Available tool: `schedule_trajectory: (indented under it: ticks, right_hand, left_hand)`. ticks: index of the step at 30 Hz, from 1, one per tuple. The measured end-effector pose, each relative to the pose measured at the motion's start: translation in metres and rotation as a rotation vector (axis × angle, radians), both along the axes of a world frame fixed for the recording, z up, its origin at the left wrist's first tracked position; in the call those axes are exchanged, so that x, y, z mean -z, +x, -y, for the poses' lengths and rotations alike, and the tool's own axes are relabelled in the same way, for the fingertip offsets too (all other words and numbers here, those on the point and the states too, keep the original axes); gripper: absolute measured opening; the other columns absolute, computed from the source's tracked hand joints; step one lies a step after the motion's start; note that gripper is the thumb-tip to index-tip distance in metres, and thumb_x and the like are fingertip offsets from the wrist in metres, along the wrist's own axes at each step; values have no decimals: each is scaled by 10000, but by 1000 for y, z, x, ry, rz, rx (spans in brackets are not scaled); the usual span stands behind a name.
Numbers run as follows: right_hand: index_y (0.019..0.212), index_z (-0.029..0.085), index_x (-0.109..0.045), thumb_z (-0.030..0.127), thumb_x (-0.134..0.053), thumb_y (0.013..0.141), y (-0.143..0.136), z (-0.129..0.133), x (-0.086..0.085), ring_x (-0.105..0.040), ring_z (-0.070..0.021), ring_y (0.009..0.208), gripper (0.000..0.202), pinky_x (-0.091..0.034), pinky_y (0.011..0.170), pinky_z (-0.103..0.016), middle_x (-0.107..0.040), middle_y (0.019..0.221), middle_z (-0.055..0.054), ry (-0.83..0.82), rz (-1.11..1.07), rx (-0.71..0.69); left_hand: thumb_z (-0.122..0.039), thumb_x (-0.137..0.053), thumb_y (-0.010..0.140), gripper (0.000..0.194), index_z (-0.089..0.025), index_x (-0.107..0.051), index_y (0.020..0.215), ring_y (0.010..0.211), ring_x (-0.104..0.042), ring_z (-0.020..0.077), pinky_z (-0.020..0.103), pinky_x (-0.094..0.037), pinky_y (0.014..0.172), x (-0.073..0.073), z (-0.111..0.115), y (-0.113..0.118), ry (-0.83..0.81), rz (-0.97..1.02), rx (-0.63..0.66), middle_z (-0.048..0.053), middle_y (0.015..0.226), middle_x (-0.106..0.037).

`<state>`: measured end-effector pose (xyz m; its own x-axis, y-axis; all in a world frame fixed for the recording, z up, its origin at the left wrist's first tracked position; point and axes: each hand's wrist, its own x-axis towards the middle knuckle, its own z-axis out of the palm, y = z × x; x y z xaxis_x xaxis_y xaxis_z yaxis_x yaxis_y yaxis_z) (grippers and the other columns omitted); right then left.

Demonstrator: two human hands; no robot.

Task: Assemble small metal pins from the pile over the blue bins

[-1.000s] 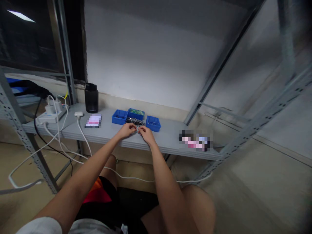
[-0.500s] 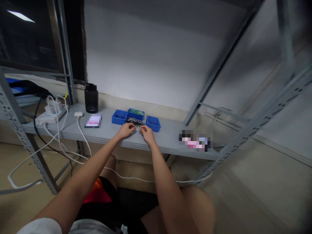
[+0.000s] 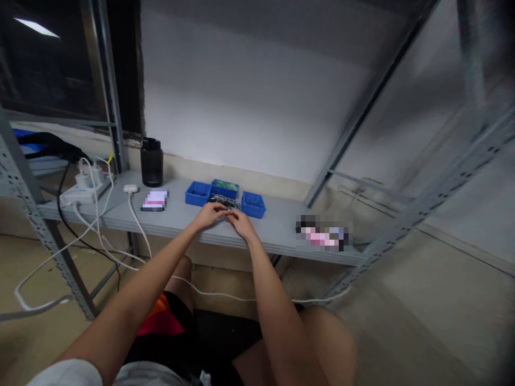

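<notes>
My left hand [image 3: 210,214] and my right hand [image 3: 240,221] meet fingertip to fingertip above the front of the grey shelf [image 3: 277,220]. Both have their fingers pinched together; whatever is between them is too small to make out. Just behind the fingers lies a pile of thin dark and silvery pieces [image 3: 225,201]. Around it stand a blue bin [image 3: 197,194] on the left, a blue bin with green bits [image 3: 224,187] at the back, and another blue bin [image 3: 253,205] on the right with small dark contents.
A black bottle [image 3: 152,163] and a phone-like blurred item [image 3: 155,199] stand to the left, beside a white power strip [image 3: 86,187] with trailing cables. A pixelated object [image 3: 322,234] lies near the shelf's right end. Metal uprights [image 3: 350,107] frame the shelf.
My hands have come closer together, so the small gap between their fingertips has closed. The bins and the other objects have stayed in place.
</notes>
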<state>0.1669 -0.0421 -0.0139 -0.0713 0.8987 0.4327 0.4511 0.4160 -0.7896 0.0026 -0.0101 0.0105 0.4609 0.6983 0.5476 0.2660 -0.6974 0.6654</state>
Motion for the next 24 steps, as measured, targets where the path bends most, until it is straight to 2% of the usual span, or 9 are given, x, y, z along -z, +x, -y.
schedule_trajectory:
  ticks: [7,13,21,24]
  right_hand:
    - [801,189,-646,349,-536,802,1,-1,1,-583,-164,686,193,-446,686,-280,-663,715,-16,6,-13,23]
    - [895,195,-614,408,-498,813,2,-4,4,-604,-166,694,256,-460,625,-263,-669,745,-26,0,-78,55]
    - [830,193,-596,396,-482,814,3,-5,3,-580,-157,624,233,-446,612,-267,-659,705,-19,18,-80,76]
    - [830,190,-609,357,-508,799,3,-4,3,-598,-167,684,198,-452,668,-278,-673,744,-28,36,-64,88]
  left_hand:
    - [-279,-554,809,196,-114,-656,840,765,-603,173,272,-448,734,6,-6,1,-10,22,-29,61,830,-689]
    - [-281,-577,789,180,-113,-644,790,637,-577,145,235,-424,604,12,-10,1,-49,-13,8,30,706,-667]
    - [-275,-617,780,184,-117,-697,827,726,-601,164,248,-446,686,12,-13,0,-43,-37,1,57,795,-708]
    - [-277,-608,792,187,-121,-704,831,734,-605,165,252,-447,705,12,-13,0,-34,-42,-11,58,805,-712]
